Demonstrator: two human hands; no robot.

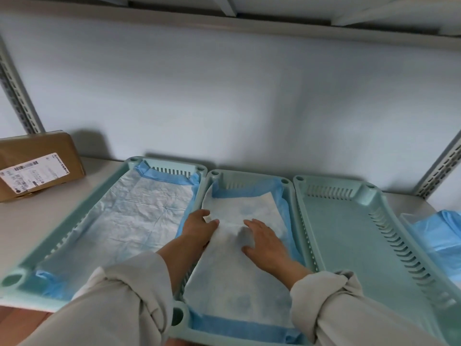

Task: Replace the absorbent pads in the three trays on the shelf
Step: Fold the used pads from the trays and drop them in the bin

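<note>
Three pale green trays stand side by side on the shelf. The left tray (82,211) holds a spread white pad with blue edges (139,216). In the middle tray (290,193) lies another blue-edged white pad (232,275), rumpled near its centre. My left hand (198,224) is at that pad's left edge, fingers curled onto the sheet. My right hand (265,242) lies flat on the pad with fingers stretched out. The right tray (349,236) is bare, with no pad in it.
A brown cardboard box with a white label (37,166) sits at the back left of the shelf. At the far right edge lies blue plastic material in a clear container (436,236). Slotted metal uprights (439,171) frame the shelf, and another shelf runs overhead.
</note>
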